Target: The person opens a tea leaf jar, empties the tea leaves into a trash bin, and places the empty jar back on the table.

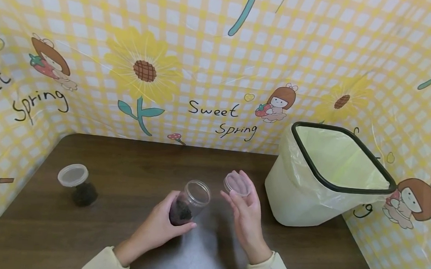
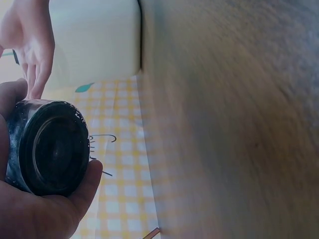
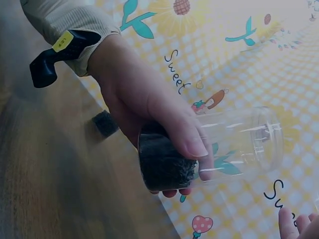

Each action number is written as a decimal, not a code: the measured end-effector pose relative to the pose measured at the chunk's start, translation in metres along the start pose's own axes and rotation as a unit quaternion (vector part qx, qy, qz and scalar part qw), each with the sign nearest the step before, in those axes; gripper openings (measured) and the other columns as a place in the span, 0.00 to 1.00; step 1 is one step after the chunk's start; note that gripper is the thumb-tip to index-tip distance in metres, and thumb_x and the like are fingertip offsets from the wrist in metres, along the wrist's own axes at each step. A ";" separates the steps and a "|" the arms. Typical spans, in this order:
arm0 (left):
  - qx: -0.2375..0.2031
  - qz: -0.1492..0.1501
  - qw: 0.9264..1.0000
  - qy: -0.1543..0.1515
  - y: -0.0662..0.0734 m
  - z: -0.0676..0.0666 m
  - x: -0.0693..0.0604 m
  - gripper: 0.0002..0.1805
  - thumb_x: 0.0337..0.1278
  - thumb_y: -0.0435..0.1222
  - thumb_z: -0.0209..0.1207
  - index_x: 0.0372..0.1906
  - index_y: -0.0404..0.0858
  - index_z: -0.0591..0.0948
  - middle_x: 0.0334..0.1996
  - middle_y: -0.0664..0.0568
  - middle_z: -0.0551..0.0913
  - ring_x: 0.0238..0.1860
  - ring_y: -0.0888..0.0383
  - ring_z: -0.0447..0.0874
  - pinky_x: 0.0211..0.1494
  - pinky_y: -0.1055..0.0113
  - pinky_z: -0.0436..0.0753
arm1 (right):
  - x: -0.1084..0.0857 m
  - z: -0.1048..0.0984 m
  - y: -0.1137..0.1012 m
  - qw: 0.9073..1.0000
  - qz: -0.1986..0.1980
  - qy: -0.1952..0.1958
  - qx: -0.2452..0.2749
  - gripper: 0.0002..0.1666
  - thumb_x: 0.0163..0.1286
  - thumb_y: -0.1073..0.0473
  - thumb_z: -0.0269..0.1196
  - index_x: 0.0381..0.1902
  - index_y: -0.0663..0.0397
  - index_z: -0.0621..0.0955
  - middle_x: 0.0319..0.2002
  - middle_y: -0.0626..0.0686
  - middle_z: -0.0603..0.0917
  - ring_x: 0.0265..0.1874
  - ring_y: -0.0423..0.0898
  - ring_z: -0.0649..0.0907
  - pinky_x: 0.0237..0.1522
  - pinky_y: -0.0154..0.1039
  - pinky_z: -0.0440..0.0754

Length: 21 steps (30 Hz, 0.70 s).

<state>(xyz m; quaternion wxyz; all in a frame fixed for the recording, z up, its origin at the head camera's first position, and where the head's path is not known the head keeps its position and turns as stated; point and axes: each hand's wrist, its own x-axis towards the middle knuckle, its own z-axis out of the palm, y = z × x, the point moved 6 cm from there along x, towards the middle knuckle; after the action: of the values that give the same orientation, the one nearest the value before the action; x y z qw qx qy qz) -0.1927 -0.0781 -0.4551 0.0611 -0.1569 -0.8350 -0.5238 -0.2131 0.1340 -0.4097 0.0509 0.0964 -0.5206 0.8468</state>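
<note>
My left hand (image 1: 158,226) grips a clear jar (image 1: 197,192), its open mouth tilted up and to the right. Dark, clumpy material (image 3: 167,157) fills the base end of this jar. In the left wrist view the round jar bottom (image 2: 56,149) faces the camera. My right hand (image 1: 248,220) holds a clear round lid (image 1: 237,183) between thumb and fingers, just right of the jar mouth and apart from it. Only some right fingertips (image 3: 286,224) show in the right wrist view, and the lid is not visible there.
A second jar with a whitish lid (image 1: 73,175) and dark contents (image 1: 85,194) stands at the left of the brown table (image 1: 123,161). To the right is a pale bin (image 1: 290,194) with a bag liner and black rim. Yellow checked cloth (image 1: 205,59) surrounds the table.
</note>
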 end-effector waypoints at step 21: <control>0.009 -0.016 1.000 -0.004 -0.005 -0.006 0.000 0.37 0.43 0.45 0.81 0.58 0.44 0.74 0.48 0.52 0.83 0.47 0.60 0.81 0.54 0.59 0.79 | -0.003 -0.024 -0.011 0.999 0.007 0.034 0.026 0.27 0.69 0.77 0.56 0.62 0.56 0.65 0.54 0.56 0.78 0.54 0.51 0.84 0.46 0.44 0.86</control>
<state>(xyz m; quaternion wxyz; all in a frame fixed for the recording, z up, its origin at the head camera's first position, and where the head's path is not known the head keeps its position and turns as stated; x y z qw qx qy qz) -0.1950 -0.0854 -0.4562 0.0506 -0.1447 -0.8423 -0.5167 -0.2110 0.1598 -0.4114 0.0598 0.0650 -0.4973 0.8631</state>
